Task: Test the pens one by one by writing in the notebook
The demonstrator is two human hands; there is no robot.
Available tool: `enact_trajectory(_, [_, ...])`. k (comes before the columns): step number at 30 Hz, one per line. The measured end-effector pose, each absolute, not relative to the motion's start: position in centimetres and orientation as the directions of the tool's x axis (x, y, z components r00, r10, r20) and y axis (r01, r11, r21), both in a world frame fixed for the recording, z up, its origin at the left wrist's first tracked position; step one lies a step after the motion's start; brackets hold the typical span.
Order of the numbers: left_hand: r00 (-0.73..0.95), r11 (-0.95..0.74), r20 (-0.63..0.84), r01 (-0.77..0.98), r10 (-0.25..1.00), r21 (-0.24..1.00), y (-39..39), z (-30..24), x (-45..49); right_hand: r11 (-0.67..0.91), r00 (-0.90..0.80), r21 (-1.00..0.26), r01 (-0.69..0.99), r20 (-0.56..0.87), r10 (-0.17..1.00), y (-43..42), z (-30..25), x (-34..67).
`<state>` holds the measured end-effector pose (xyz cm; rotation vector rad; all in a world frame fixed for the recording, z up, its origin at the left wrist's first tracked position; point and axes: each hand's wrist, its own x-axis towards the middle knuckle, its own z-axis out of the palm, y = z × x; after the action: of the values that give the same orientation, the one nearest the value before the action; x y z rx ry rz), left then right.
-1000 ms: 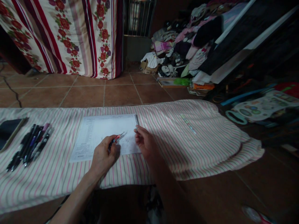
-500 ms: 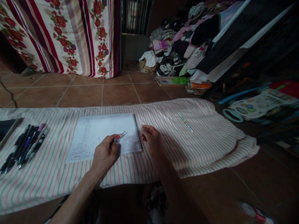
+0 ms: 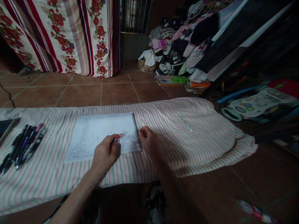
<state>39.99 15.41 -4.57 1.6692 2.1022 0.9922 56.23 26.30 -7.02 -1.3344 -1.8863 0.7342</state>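
While the left hand (image 3: 104,152) rests low over the white page of a spiral notebook (image 3: 107,124), its grip is closed around a slim red-and-black pen-like tool (image 3: 118,137). From where I stand, the tool's thin, pale tip points away from the person and towards the notebook's binding (image 3: 135,132), hovering above or touching the paper; I can't say which.

Just beyond that binding is the right hand (image 3: 149,140), over the striped cloth (image 3: 198,146) that covers the worktop. Its fingers are curled inward, with thumb and forefinger close together, but I cannot tell whether that grip is fully closed or has hold of something small.

The notebook lies flat, its coils on the person's right and faint print down the left side of the page. Further left on the cloth, a bunch of pens (image 3: 24,146) lies side by side, mostly dark, one with a mauve end, and near them sits a dark flat object (image 3: 6,128), cut off by my view. Well off to the right, a thin pastel-patterned stick (image 3: 185,122) lies slantwise, by itself.
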Motion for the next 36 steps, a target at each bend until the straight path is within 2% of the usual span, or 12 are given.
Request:
enact_trajectory(16, [-0.256, 0.039, 0.245, 0.763, 0.935, 0.645, 15.4, -4.8, 39.9, 0.352, -0.269, -0.562, 0.748, 0.227, 0.936, 26.1, -6.3, 56.0])
enact_trajectory(28, [-0.259, 0.035, 0.249, 0.755, 0.933, 0.654, 15.4, -4.9, 39.8, 0.394, -0.279, -0.587, 0.707, 0.281, 0.918, 26.5, -7.0, 56.1])
enact_trajectory(36, [-0.252, 0.041, 0.233, 0.756, 0.939, 0.654, 15.1, -4.9, 39.5, 0.336, -0.223, -0.653, 0.678, 0.253, 0.941, 26.7, -7.3, 56.3])
